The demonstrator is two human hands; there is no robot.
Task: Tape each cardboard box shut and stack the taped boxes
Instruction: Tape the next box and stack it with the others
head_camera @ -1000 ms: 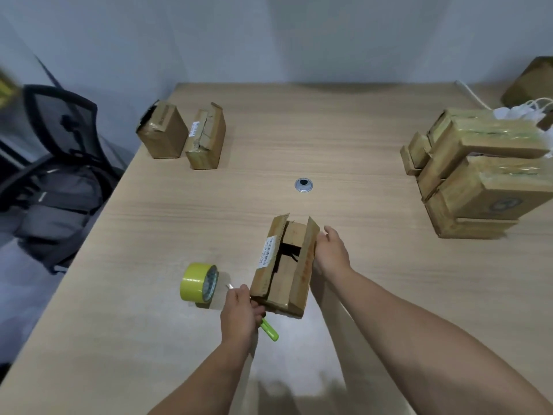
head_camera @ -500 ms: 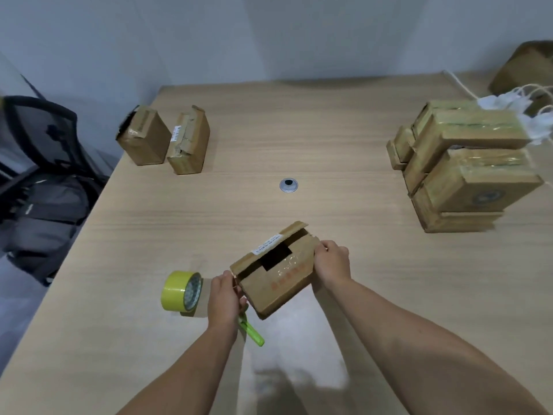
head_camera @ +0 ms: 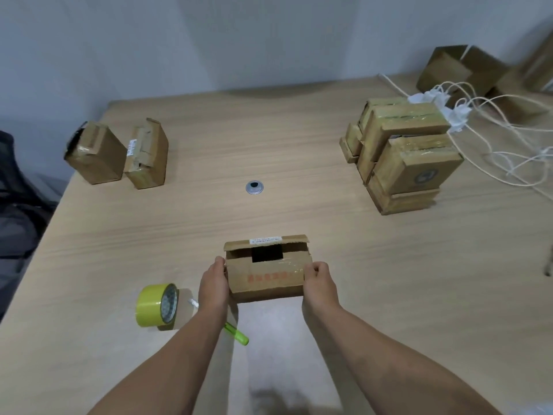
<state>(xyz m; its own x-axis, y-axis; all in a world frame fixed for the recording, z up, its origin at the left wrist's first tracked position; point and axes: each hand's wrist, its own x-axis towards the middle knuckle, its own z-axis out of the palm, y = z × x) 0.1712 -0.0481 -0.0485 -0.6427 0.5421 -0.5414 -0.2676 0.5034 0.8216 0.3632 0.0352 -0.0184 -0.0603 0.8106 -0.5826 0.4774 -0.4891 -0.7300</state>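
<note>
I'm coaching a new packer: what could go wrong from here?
The flaps of the open box gape over a dark gap; tape laid now might bridge it loosely. The tape roll stands on edge beside the left hand; a nudge could roll it away. The green tool under that forearm might get swept aside.

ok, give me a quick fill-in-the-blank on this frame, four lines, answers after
1. The left hand and right hand grip the cardboard box, whose dark gap between flaps is on its ____ face.
2. The tape roll sits on the table to the ____ of that box.
3. The stack of taped boxes stands on the table's ____ side.
4. ____ loose boxes stand side by side at the far left.

Missing words: top, left, right, two.
</note>
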